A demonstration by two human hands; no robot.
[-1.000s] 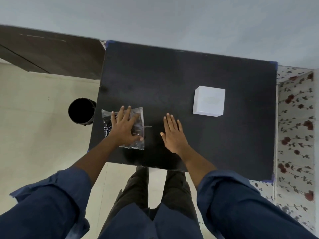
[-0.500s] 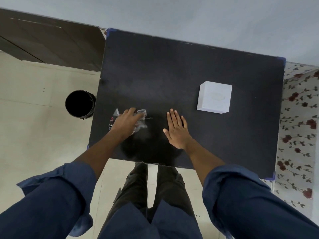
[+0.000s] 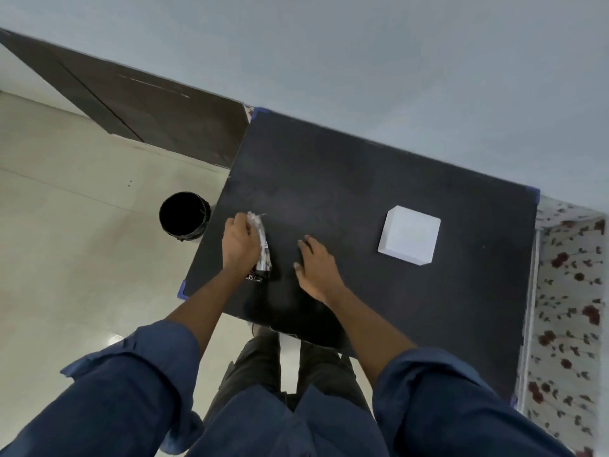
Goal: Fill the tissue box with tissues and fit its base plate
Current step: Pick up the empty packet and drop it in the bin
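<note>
The white box [image 3: 409, 235] sat closed-side up on the right of the black table [image 3: 362, 179], its contents hidden. A black bin [image 3: 184, 219] stood on the floor by the table's left edge, its inside dark. The left hand [image 3: 239, 244] was closed around a crumpled clear wrapper [image 3: 262, 249]; its print was unreadable. The right hand [image 3: 316, 267] rested nearby, fingers loosely spread, empty.
</note>
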